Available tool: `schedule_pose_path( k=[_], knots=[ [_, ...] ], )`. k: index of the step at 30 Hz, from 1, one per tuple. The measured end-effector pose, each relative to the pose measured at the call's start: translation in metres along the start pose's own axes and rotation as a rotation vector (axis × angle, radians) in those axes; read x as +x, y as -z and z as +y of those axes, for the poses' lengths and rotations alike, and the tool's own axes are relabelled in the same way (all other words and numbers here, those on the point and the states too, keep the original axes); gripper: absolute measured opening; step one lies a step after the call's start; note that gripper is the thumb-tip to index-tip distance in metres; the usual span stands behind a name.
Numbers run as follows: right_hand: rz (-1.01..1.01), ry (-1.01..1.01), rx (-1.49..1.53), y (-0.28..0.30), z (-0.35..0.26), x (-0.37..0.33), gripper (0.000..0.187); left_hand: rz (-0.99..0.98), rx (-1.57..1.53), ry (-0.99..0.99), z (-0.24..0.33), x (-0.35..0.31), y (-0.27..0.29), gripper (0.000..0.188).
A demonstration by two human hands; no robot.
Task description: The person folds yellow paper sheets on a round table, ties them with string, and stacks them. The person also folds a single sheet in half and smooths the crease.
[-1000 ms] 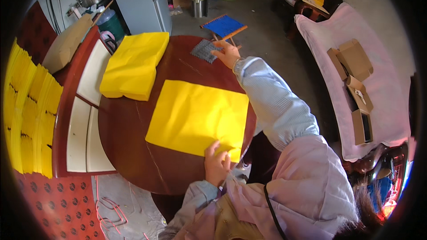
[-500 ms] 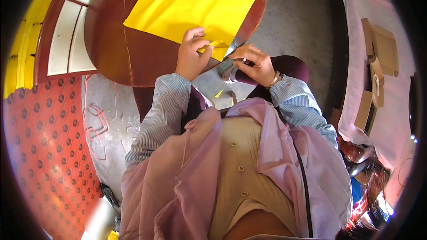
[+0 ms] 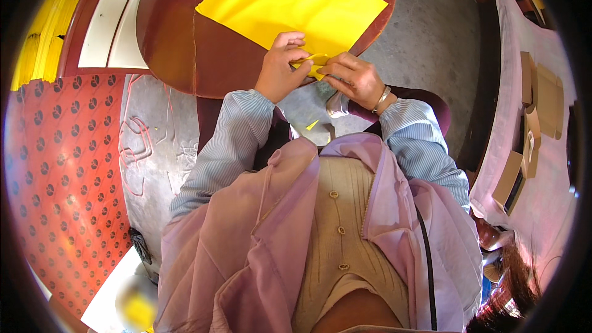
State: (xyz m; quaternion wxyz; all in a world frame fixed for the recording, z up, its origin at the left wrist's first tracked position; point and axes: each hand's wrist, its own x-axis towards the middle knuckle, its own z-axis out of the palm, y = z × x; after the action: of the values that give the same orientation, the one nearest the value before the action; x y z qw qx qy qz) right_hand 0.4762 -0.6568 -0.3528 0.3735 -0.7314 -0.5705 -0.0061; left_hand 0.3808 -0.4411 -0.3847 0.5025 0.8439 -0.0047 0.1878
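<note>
A yellow sheet, apparently cloth [image 3: 293, 6], lies on a round reddish-brown table [image 3: 163, 37], its near corner raised and folded at the table's edge. My left hand [image 3: 282, 68] has thumb and index finger closed on the folded part, the other fingers curled above it. From the right, my right hand [image 3: 361, 80] pinches the same corner between thumb and fingertips. Both hands are almost touching. The fingers partly cover the fold, and I cannot make out anything small inside it.
Stacked yellow material [image 3: 46, 24] stands at far left, above a red patterned sheet [image 3: 74, 154]. Opened cardboard boxes [image 3: 546, 102] rest on a pink-covered surface [image 3: 493, 166] at right. A small yellow scrap [image 3: 312, 124] lies below my hands.
My right hand has moved in to the corner and closed on it; before, it was beside it. My left hand keeps its pinch. The whole view has shifted, and another yellow piece has mostly left it.
</note>
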Motion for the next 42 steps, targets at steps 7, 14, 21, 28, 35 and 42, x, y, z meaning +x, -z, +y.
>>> schedule_pose_path(
  k=[7,14,21,28,35,42],
  knots=[
    [0.017,-0.115,0.101,-0.002,-0.002,0.001,0.018,-0.020,0.019,-0.009,0.000,0.006,0.001,0.013],
    [0.055,-0.428,0.289,-0.003,0.016,0.007,0.016,-0.047,0.000,-0.059,-0.008,0.018,0.000,0.016],
    [0.088,-0.483,0.400,-0.008,0.024,0.005,0.017,-0.071,0.016,-0.128,-0.011,0.016,0.005,0.016],
    [0.170,-0.460,0.296,-0.012,0.005,0.003,0.023,-0.002,0.037,-0.051,-0.008,0.016,-0.003,0.020],
    [0.168,-0.367,0.283,-0.012,0.003,-0.002,0.017,-0.007,-0.021,-0.020,-0.011,0.016,-0.005,0.019],
    [0.138,-0.410,0.298,-0.008,0.007,-0.004,0.014,-0.076,-0.016,-0.068,-0.016,0.017,0.000,0.017]
  ],
)
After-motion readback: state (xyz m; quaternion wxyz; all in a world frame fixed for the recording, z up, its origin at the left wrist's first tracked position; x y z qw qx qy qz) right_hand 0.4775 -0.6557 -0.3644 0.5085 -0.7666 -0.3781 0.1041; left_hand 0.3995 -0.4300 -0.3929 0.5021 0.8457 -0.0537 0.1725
